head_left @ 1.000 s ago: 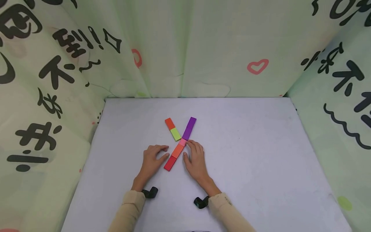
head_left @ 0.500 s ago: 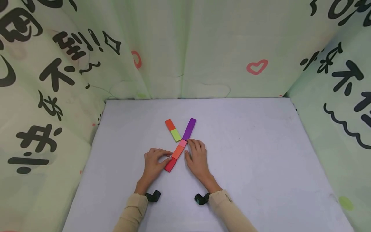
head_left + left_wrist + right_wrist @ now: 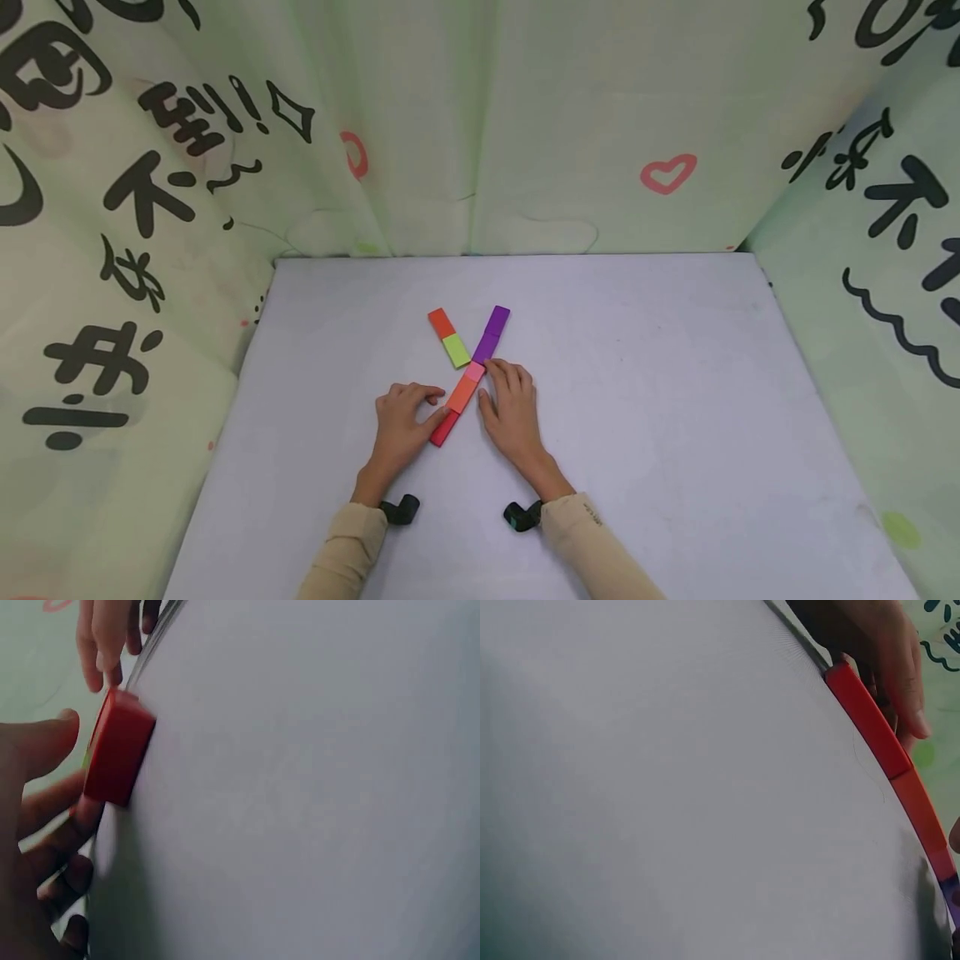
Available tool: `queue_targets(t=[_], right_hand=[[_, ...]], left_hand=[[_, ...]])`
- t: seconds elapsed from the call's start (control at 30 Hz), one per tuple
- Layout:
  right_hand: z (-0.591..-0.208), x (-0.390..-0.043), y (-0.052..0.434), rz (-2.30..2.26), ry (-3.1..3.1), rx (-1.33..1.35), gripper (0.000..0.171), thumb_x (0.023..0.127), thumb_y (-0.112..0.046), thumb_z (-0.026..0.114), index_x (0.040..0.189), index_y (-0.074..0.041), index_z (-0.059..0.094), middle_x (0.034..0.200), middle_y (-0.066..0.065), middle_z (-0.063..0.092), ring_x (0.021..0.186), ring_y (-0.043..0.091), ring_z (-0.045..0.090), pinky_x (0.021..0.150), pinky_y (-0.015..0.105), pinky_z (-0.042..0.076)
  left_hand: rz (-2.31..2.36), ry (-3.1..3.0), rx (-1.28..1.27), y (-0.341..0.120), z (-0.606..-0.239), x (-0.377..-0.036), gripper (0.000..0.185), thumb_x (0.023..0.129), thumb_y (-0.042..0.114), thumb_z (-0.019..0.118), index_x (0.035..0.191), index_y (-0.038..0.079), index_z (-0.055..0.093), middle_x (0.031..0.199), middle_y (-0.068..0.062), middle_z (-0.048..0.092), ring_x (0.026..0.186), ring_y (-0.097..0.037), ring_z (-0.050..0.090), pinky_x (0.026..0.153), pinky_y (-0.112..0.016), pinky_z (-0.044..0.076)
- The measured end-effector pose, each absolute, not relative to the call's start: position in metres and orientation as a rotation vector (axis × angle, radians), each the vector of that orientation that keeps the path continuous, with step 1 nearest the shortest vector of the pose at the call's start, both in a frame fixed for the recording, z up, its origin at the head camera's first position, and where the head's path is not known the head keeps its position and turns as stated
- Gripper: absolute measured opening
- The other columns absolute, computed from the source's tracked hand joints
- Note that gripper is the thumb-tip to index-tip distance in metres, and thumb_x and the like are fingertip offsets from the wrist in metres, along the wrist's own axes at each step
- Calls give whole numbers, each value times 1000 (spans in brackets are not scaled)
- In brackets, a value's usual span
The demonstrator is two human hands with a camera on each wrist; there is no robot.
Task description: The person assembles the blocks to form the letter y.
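Flat coloured blocks lie in an X on the pale table. One diagonal runs purple block, pink block, orange block, red block. A red-orange block and a yellow-green block form the upper left arm. My left hand lies flat to the left of the row, its thumb against the red block. On the right side rests my right hand, fingers straight, index tip at the pink block. The right wrist view shows the row edge-on, red block first.
Printed green cloth walls close in the table on the left, back and right. Bare table surface stretches to the right of the hands and toward the back edge.
My left hand has slid a little to the right, bringing its thumb against the red block. The right hand and the row of blocks have barely shifted.
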State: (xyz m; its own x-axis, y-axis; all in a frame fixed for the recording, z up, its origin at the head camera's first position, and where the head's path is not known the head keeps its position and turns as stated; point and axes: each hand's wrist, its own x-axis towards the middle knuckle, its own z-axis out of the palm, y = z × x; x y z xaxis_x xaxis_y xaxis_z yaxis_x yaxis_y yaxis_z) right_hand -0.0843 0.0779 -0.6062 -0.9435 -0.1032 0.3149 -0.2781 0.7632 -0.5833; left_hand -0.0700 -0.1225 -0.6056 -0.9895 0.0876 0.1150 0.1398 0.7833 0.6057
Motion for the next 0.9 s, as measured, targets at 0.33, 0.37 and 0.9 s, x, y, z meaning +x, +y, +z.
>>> queue_targets(t=[0.33,0.37,0.9], right_hand=[[-600,-114,88,1078,-2703,196,46,98,-17,54,143,-7,49,145,12,48,130,33,40,106,53,35],[-601,-119,89,1084,-2699,192,45,99,-17,53,143,-7,49,146,12,48,131,33,40,106,53,34],[-603,-157,105,973,-2754,236,38,102,-23,49,139,-18,57,153,5,46,134,33,41,105,56,34]], left_hand=[[-662,-2973,-81,-97,-597,-57,51,78,52,77,113,17,60,90,3,58,87,-16,51,79,-37,39],[-634,-2977,-78,-95,-598,-56,52,79,52,77,112,17,60,91,2,58,87,-16,51,79,-38,40],[-477,-2906,12,-79,-594,-50,45,80,50,77,99,14,57,86,-2,56,83,-19,50,81,-40,41]])
